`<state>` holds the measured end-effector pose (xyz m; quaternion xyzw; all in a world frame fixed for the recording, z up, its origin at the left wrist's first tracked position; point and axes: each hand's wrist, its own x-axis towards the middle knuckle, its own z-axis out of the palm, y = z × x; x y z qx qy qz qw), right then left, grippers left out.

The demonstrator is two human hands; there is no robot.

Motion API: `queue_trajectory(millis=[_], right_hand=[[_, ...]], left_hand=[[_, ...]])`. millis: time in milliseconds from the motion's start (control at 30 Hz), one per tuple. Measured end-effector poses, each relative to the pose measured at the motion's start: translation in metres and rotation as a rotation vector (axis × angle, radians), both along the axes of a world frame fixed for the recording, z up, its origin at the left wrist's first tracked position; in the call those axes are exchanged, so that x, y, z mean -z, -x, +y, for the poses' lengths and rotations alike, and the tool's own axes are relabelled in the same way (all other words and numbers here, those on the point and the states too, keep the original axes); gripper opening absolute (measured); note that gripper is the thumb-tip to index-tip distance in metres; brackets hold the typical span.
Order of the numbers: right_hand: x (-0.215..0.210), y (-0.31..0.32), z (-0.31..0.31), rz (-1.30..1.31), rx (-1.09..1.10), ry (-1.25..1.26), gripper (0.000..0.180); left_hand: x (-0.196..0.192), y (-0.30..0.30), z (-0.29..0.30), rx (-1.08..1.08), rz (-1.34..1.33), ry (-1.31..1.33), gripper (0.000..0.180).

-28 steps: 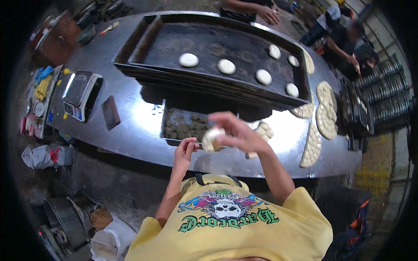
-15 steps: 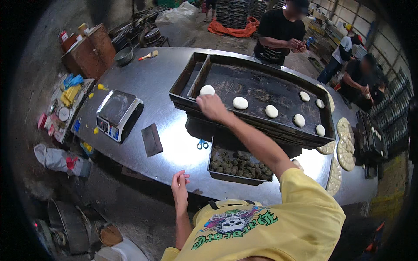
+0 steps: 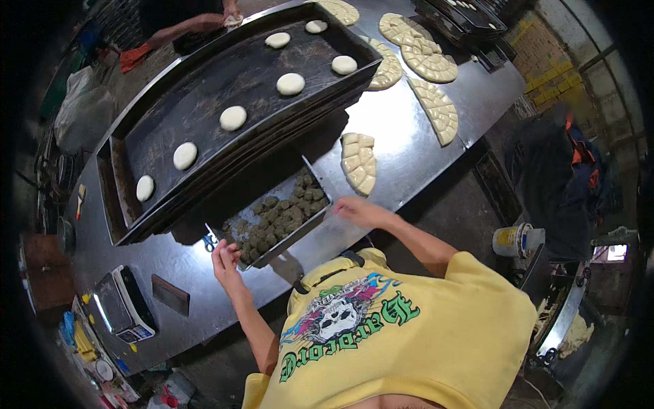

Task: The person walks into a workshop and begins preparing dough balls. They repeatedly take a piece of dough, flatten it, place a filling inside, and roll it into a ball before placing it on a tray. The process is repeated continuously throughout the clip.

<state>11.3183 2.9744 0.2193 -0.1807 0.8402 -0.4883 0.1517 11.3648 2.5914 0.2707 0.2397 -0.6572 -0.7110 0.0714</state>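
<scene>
My left hand (image 3: 226, 262) hovers at the front left corner of a metal tray (image 3: 289, 238) of dark filling balls (image 3: 276, 221). Its fingers are loosely apart, with nothing seen in them. Beyond the tray's right end is my right hand (image 3: 359, 211), fingers reaching left and slightly blurred; it appears to hold nothing. Just past it lies a cut wedge of pale dough (image 3: 359, 163), scored into pieces. Behind the filling, a large black baking tray (image 3: 197, 88) tops a stack of trays. Several flattened white dough rounds (image 3: 233, 118) sit spaced out on it.
Scored dough slabs (image 3: 429, 58) lie at the table's far right. Blue-handled scissors (image 3: 210, 243), a dark flat block (image 3: 170, 294) and a digital scale (image 3: 122, 303) are on the left. A brush (image 3: 80, 202) lies far left. Across the table, another person's hands (image 3: 231, 15) show.
My right hand has left the big tray's near left corner and come back beside the filling tray. My left hand has moved up to that tray's corner. The view has swung right.
</scene>
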Motion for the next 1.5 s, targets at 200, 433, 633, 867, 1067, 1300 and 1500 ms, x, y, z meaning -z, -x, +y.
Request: queue_trajectory(millis=[200,433,633,867,1067,1300,1500], right_hand=[[-0.008,0.073,0.094,-0.122,0.314,-0.057,0.021],[0.065,0.15,0.105,0.321,0.604,-0.455,0.036],[0.089,0.157,0.184,-0.047,0.366,-0.182,0.046],[0.001,0.098,0.172,-0.423,0.428,0.199,0.033],[-0.063,0.02,0.001,-0.547,-0.19,0.359,0.042],[-0.031,0.075,-0.119,0.054,-0.434,0.017,0.038],[0.029,0.116,-0.201,0.52,-0.345,-0.389,0.035]], left_hand=[[-0.015,0.047,0.107,0.246,-0.026,0.08,0.028],[-0.024,0.045,0.25,0.585,0.063,0.058,0.028],[-0.02,0.026,0.297,0.686,0.025,0.086,0.031],[-0.013,0.02,0.297,0.498,0.002,0.065,0.041],[0.014,0.0,0.242,0.321,-0.131,-0.159,0.052],[0.009,-0.066,0.121,-0.34,-0.04,-0.214,0.033],[0.008,-0.111,0.048,-0.431,-0.026,-0.125,0.026]])
